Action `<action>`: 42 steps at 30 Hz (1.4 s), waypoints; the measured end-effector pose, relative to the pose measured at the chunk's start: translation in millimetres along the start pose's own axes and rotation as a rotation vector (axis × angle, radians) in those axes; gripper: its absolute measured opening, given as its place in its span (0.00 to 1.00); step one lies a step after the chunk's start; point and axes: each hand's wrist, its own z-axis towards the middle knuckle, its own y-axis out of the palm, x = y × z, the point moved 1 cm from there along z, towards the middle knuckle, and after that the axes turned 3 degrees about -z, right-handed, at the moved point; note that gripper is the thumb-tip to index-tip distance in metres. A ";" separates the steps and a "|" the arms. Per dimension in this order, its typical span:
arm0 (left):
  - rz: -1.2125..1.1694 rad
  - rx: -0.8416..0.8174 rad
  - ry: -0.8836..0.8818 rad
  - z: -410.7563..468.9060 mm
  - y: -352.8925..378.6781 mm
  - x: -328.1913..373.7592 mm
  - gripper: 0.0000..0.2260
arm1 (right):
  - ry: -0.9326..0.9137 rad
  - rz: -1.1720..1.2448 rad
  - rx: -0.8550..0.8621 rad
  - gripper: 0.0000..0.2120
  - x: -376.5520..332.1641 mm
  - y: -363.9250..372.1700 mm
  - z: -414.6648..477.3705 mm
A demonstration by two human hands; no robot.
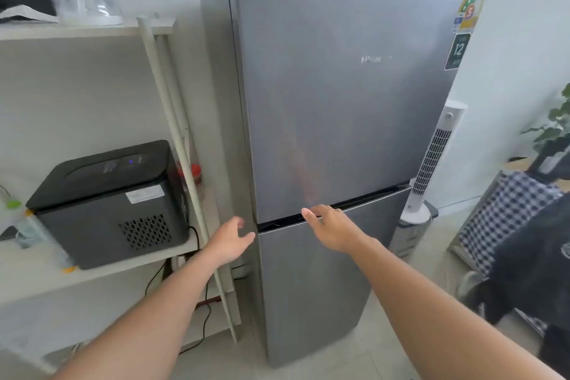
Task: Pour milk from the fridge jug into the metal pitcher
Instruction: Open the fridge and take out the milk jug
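Since the milk jug and metal pitcher are nowhere in sight, the jug presumably sits behind the closed grey fridge (339, 102). Our right hand (331, 227) rests fingertips in the dark handle gap between its doors; our left hand (229, 241) hovers released beside the fridge edge, holding nothing. Pulling the wrong door would waste the reach. Shelving with a black appliance (108, 203) stands left, a tower fan (431, 163) right.

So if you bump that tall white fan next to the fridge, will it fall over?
Probably it would wobble: the white tower fan is tall and slim. Its round base looks wider, so a light bump may not topple it. It looks like plastic, so likely fairly light.
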 end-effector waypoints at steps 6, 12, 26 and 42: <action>-0.102 -0.079 -0.003 38.9 26.2 -22.6 0.38 | 0.067 0.041 -0.034 0.29 -7.4 39.7 22.4; -0.218 -0.012 0.039 56.9 51.5 -42.0 0.31 | 0.166 0.133 0.000 0.27 -14.2 68.0 41.3; -0.333 0.009 0.205 49.2 57.1 -55.9 0.24 | 0.251 0.089 0.199 0.27 -25.6 94.2 42.9; -0.247 -0.296 0.447 28.1 136.9 -48.7 0.10 | 0.625 -0.201 0.368 0.33 58.8 16.6 -46.0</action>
